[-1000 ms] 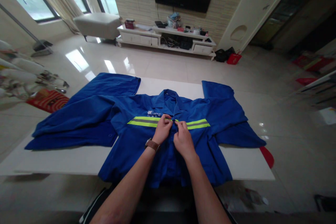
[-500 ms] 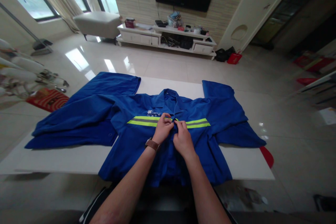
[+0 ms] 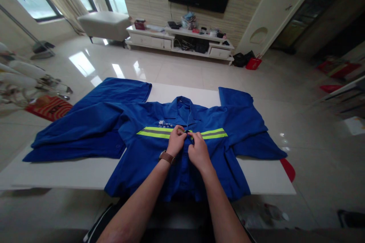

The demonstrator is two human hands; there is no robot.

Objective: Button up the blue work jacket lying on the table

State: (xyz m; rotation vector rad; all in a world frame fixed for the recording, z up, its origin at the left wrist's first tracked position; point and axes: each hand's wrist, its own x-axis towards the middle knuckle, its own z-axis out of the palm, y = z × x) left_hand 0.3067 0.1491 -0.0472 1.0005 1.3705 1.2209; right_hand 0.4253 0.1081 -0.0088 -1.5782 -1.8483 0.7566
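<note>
A blue work jacket lies front side up on a white table, its collar away from me and its sleeves spread to both sides. A yellow and grey reflective stripe crosses its chest, below a small white print. My left hand, with a brown-strapped watch on the wrist, pinches the front opening at the stripe. Close beside it, my right hand is closed on the same front edge, fingertips nearly touching the left ones. Whatever small part sits between the fingertips is hidden.
More folded blue cloth lies behind the left sleeve. Beyond the table are a low white TV cabinet and a grey bench. A patterned red bag stands at the left. Part of a red seat shows past the right edge.
Both hands stay at the jacket's front opening. The right fingers have shifted slightly, with the index finger reaching further toward the left hand. The view has moved a little.
</note>
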